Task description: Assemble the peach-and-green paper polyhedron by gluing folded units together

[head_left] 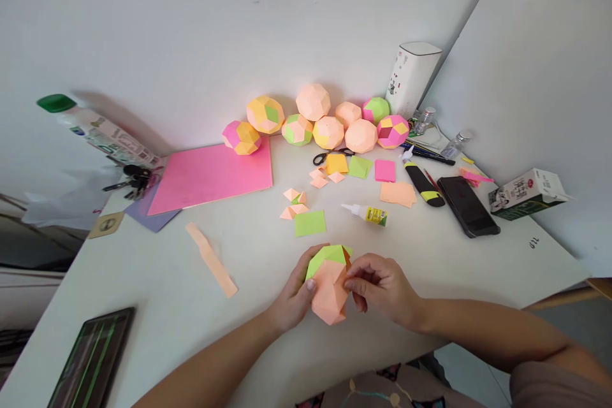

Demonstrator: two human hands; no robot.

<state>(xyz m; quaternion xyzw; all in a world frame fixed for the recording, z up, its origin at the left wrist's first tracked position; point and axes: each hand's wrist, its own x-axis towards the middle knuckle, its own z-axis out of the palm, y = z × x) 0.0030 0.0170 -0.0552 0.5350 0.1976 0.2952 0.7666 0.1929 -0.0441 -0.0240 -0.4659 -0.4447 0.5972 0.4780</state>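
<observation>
A partly formed folded-paper ball (329,287), green at the top and peach below, is held above the table's near edge. My left hand (297,290) grips its left side, thumb on the peach face. At its right edge, my right hand (382,287) pinches the paper with thumb and index finger, beside an open gap. Beyond the hands lie a green paper square (310,223), several small folded peach pieces (294,211) and a glue bottle (366,213) on its side.
Several finished paper balls (313,102) line the wall. Scissors (329,156), paper stacks (385,170), a utility knife (423,185) and a phone (468,206) lie on the right. Pink sheets (215,172), a peach strip (211,259) and a dark tablet (93,357) are on the left.
</observation>
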